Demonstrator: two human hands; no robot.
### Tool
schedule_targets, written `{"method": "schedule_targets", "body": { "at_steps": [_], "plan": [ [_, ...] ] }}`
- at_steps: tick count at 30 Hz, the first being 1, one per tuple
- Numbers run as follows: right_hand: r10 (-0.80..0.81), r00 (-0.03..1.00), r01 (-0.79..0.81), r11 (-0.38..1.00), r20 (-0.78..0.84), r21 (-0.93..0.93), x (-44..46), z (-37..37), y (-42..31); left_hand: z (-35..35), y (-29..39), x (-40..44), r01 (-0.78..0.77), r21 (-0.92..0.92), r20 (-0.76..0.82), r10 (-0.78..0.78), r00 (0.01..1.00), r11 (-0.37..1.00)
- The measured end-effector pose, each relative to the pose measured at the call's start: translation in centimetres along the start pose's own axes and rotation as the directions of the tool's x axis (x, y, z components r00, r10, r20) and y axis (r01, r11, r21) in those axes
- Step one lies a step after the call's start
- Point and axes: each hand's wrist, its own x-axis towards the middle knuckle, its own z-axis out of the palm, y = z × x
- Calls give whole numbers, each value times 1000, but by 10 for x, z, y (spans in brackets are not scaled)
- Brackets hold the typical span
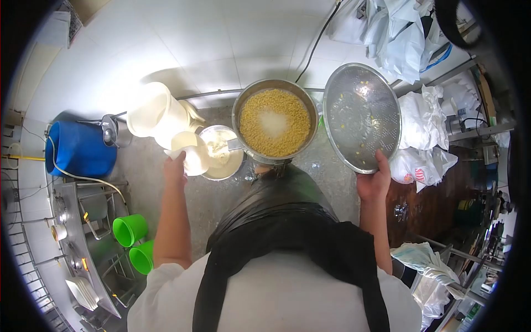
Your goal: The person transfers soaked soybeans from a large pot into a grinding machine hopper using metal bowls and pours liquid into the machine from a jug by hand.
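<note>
My left hand [176, 167] is closed on a white plastic container [194, 159], which is tilted beside a round metal bowl [234, 166] of pale, creamy contents. My right hand [374, 180] grips the lower rim of a large metal colander [360, 119], tipped up so its inside shows a few yellow bits stuck to it. Between the two hands stands a deep metal pot [237, 123] full of yellow beans [293, 130]. A whitish patch [273, 123] lies at the middle of the beans; whether it is foam or powder I cannot tell.
White buckets [148, 110] stand against the wall at left, near a blue barrel [83, 149]. Two green buckets [130, 229] sit by a metal sink counter [83, 243]. White plastic sacks [423, 124] are piled at right, beside wet brown flooring [420, 207].
</note>
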Motion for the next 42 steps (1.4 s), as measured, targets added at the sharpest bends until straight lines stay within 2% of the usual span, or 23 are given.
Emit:
{"method": "schedule_targets", "body": {
  "at_steps": [2, 4, 7, 11, 14, 16, 17, 18, 20, 26, 34, 36, 38, 40, 42],
  "plan": [
    [2, 1000, -2, 1000, -9, -3, 1, 1, 3, -1, -3, 0, 27, 14, -4, -26, 1000, 1000],
    [0, 1000, 0, 1000, 20, -2, 2, 1, 6, -2, -11, 5, -13, 161, -44, 21, 999, 987],
    [35, 998, -36, 999, 50, 37, 3, 1, 11, -4, -18, 2, -58, 176, -23, 63, 998, 983],
    [45, 996, -45, 999, 73, -6, 9, 13, 24, 0, -22, -3, -128, 186, -18, 134, 991, 974],
    [48, 988, -34, 995, 148, -94, 16, 29, 40, 2, -19, -9, -123, 224, -12, 129, 992, 967],
    [-9, 985, 59, 957, 174, -283, 10, 57, 47, 5, -17, -13, -120, 234, -17, 128, 992, 965],
    [-12, 977, 78, 950, 213, -303, 19, 58, 55, 6, -15, -14, -121, 233, -14, 128, 992, 965],
    [-15, 977, 80, 950, 212, -303, 18, 66, 57, 7, -14, -14, -133, 241, -9, 139, 990, 961],
    [37, 983, 41, 909, 179, -414, 12, 83, 57, 10, -14, -13, -145, 249, -1, 150, 989, 958],
    [63, 984, -7, 948, 165, -318, 21, 80, 47, 11, -20, -1, -168, 279, -8, 177, 984, 945],
    [80, 979, -50, 985, 185, -162, 24, 100, 20, -1, 0, -28, -51, 265, -133, 89, 987, 963],
    [-7, 964, 52, 986, 265, -161, 29, 101, 19, -1, 4, -32, -53, 246, -115, 83, 990, 968],
    [-53, 966, 108, 972, 252, -209, 27, 103, 23, 2, 13, -39, -54, 227, -97, 78, 992, 972],
    [-99, 966, 162, 953, 240, -257, 27, 103, 28, 9, 24, -45, -11, 292, -90, 39, 995, 956],
    [-169, 960, 253, 864, 224, -435, 31, 99, 37, 6, 14, -32, -65, 294, -74, 90, 993, 954]
  ]
}}
